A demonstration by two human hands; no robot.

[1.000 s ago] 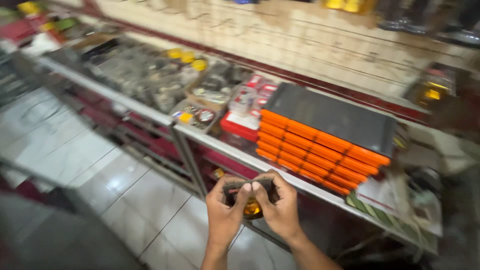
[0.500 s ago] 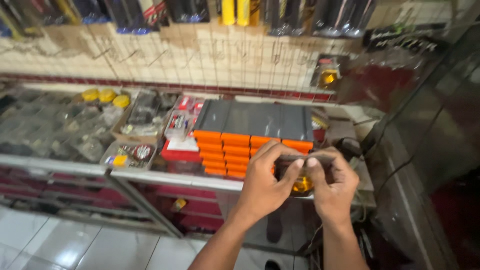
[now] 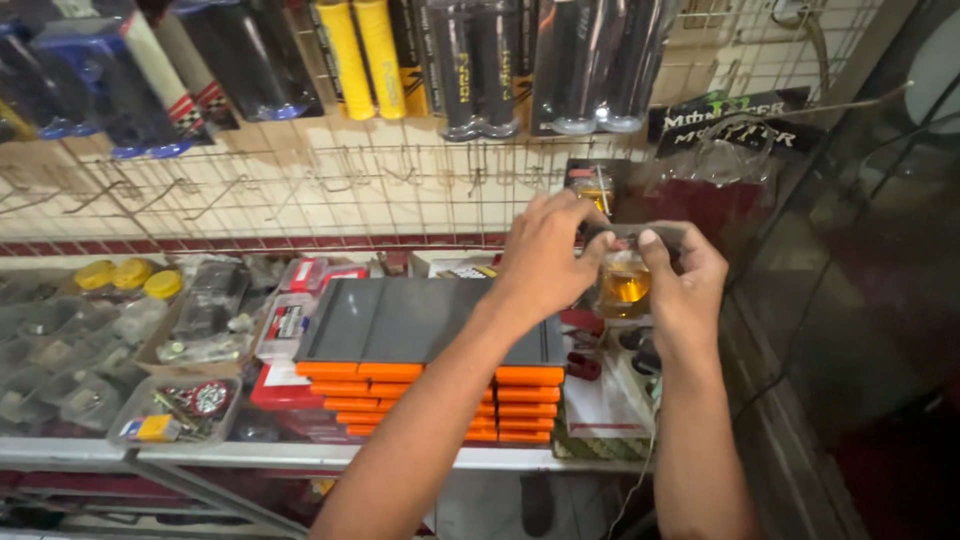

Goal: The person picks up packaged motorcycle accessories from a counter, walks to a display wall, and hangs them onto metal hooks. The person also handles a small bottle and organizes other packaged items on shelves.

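Observation:
Both my hands hold one small packaged part [image 3: 624, 283]: a clear pack with an amber lens inside and a dark card top. My left hand [image 3: 545, 250] pinches the left end of the card, my right hand [image 3: 683, 275] pinches the right end. The pack is raised in front of the wire grid wall [image 3: 330, 185], close to a similar amber pack [image 3: 592, 185] hanging there. Below my arms sits a stack of orange and grey flat boxes [image 3: 430, 350] on the glass counter.
Handlebar grips in black, yellow and blue [image 3: 480, 60] hang along the top of the grid. Trays of small parts [image 3: 180, 405], yellow caps [image 3: 130, 277] and red packs [image 3: 300, 300] lie on the counter's left. A dark glass cabinet [image 3: 870, 300] stands at the right.
My hands have lifted the amber pack from counter height up toward the grid wall. The view has tilted upward from the floor and counter to the hanging goods.

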